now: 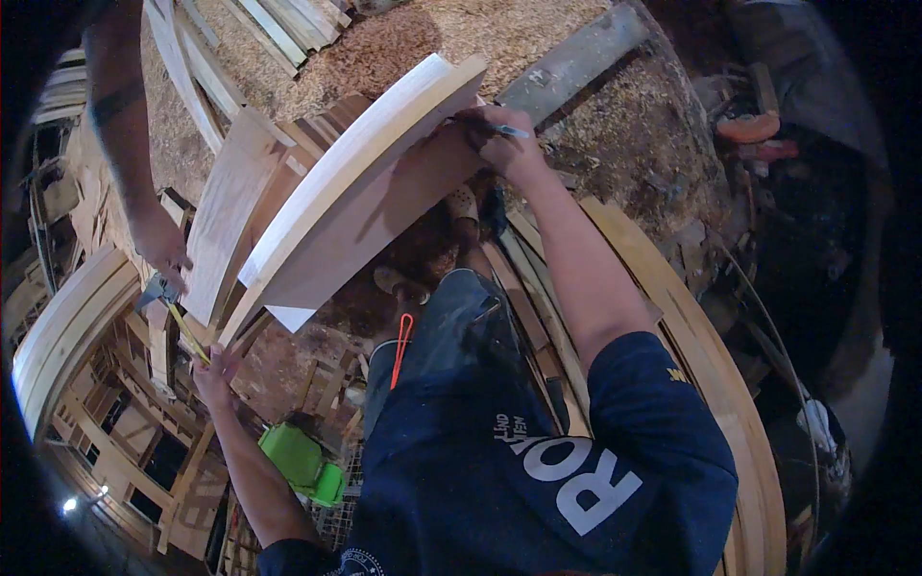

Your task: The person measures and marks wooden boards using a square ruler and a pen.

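Note:
My right hand (507,146) is closed around a pale blue pen (509,131), at the upper end of a curved wooden piece (370,158). Its broad brownish inner side (336,230) faces me. Down at the left, the fingers of my left hand (215,376) are closed on the end of a narrow yellow strip that looks like a tape measure blade (190,333). They are close to the lower tip of the curved piece; whether they also grip it I cannot tell. Another person's hand (161,245) is at the strip's other end, by a dark, angular tool (157,290).
Curved wooden parts stand at the left (72,331) and long curved planks (711,384) lie at the right. A flat grey board (576,62) rests on sawdust (403,38). A bright green plastic object (293,456) is below. An orange-handled tool (749,127) lies at right.

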Demonstrator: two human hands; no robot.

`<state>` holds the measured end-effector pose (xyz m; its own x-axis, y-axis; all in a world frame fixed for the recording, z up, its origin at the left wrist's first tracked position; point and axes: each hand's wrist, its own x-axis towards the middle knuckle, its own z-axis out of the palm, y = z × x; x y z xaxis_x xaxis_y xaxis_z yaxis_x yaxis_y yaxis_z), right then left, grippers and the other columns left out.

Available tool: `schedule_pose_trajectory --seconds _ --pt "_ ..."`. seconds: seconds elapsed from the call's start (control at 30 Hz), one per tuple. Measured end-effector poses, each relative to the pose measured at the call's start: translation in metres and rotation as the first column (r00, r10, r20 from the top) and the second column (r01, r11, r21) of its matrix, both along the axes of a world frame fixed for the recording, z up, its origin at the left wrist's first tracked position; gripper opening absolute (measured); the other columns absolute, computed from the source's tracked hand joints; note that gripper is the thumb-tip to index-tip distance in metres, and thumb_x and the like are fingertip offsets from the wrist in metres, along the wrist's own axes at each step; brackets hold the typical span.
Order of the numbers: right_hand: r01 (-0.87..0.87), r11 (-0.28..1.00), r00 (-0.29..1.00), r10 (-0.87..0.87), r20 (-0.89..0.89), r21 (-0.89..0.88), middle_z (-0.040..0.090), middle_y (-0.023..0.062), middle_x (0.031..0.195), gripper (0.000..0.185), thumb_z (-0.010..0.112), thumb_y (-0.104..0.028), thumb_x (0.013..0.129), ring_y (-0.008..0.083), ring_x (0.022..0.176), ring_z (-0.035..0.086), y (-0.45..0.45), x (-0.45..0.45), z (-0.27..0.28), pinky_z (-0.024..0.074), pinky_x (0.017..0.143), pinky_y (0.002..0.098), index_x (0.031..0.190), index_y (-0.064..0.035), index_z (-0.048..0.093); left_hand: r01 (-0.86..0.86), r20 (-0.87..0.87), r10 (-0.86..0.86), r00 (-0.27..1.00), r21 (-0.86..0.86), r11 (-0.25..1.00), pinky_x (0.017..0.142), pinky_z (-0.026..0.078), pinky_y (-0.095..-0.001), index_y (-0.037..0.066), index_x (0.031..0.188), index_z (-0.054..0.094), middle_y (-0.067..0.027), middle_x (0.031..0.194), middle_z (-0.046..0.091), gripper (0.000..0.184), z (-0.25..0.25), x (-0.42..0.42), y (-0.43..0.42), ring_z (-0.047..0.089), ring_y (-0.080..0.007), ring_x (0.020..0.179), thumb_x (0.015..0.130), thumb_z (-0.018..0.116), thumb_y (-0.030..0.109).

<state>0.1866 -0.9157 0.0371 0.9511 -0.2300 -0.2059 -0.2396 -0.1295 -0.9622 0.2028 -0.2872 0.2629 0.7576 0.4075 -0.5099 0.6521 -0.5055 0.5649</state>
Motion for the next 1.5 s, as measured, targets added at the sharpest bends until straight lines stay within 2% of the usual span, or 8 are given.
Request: schedule_pose_trajectory --seconds 0.2,0.4,0.53,0.63,0.83,0.93,1.03,1.5 --pt "-0.002 0.998 1.0 0.002 -0.01 -0.059 0.075 0.0097 0.105 0.032 0.064 0.007 0.086 0.0148 0.097 0.067 0.002 0.004 0.016 0.0541 0.088 0.0297 0.115 -0.0014 0.074 0.099 0.017 -0.099 0.995 0.039 0.994 0.06 0.048 -0.0242 0.008 0.113 0.057 0.0008 0.089 0.063 0.031 0.004 0.01 -0.001 0.06 -0.009 0.078 0.094 0.075 0.024" --pt "0.003 0.994 1.0 -0.006 0.021 0.107 0.074 0.0071 0.107 0.035 0.065 0.008 0.085 0.0139 0.099 0.067 0.001 0.0 0.009 0.0545 0.088 0.0299 0.116 -0.0031 0.074 0.075 0.055 -0.086 0.995 0.178 0.981 0.06 0.048 -0.0237 0.008 0.122 0.05 -0.0021 0.1 0.064 0.039 0.002 0.009 -0.005 0.061 -0.01 0.077 0.095 0.074 0.023" --pt "0.0 0.999 1.0 0.001 -0.031 0.039 0.072 0.0061 0.107 0.035 0.063 0.01 0.085 0.0141 0.099 0.066 0.003 0.002 0.009 0.0544 0.088 0.0289 0.117 -0.0009 0.073 0.08 0.016 -0.082 0.996 0.113 0.99 0.064 0.049 -0.0244 0.009 0.131 0.045 -0.005 0.111 0.064 0.05 0.005 0.012 -0.004 0.062 -0.0107 0.083 0.094 0.075 0.024" --pt "0.003 0.983 0.997 -0.017 0.079 0.182 0.072 0.0063 0.108 0.036 0.061 0.013 0.084 0.0149 0.1 0.066 0.001 0.001 -0.001 0.0543 0.089 0.0288 0.116 0.0005 0.072 0.015 0.019 -0.017 1.0 0.113 0.994 0.068 0.05 -0.0261 0.009 0.136 0.043 -0.006 0.114 0.064 0.056 0.006 0.008 -0.011 0.063 -0.0111 0.086 0.094 0.076 0.025" --pt "0.057 0.972 0.998 -0.047 -0.046 0.23 0.071 0.0067 0.111 0.036 0.061 0.014 0.084 0.0157 0.102 0.066 0.004 0.001 0.002 0.055 0.089 0.03 0.115 0.0001 0.073 0.013 0.002 -0.014 1.0 0.067 0.998 0.071 0.051 -0.0281 0.01 0.139 0.042 -0.0072 0.118 0.066 0.059 0.002 0.007 0.004 0.065 -0.0132 0.089 0.094 0.077 0.026" --pt "0.052 0.98 0.999 -0.049 -0.019 0.192 0.073 0.0078 0.109 0.032 0.063 0.011 0.085 0.015 0.1 0.066 0.004 0.001 0.011 0.055 0.088 0.0298 0.114 0.0013 0.073 -0.007 -0.005 0.008 1.0 0.06 0.998 0.071 0.052 -0.0282 0.01 0.138 0.043 -0.0077 0.119 0.067 0.058 -0.002 0.007 0.011 0.066 -0.0139 0.091 0.094 0.076 0.026" --pt "0.166 0.967 0.986 -0.16 0.046 -0.191 0.075 0.0113 0.104 0.026 0.067 0.004 0.087 0.0174 0.096 0.07 0.002 -0.001 -0.001 0.0558 0.087 0.0311 0.112 0.0016 0.073 -0.006 -0.02 0.007 1.0 0.059 0.998 0.071 0.052 -0.0281 0.01 0.136 0.046 -0.0076 0.118 0.068 0.054 -0.003 0.009 0.016 0.067 -0.0146 0.093 0.094 0.076 0.026" --pt "0.23 0.931 0.973 -0.216 0.08 -0.284 0.077 0.0136 0.104 0.022 0.071 -0.008 0.089 0.0224 0.096 0.075 -0.009 0.001 0.01 0.0576 0.089 0.0329 0.11 -0.0026 0.075 -0.038 -0.022 0.04 0.999 0.086 0.996 0.071 0.051 -0.0294 0.012 0.134 0.051 -0.0029 0.109 0.067 0.056 -0.004 0.005 0.012 0.07 -0.0173 0.096 0.091 0.079 0.034"
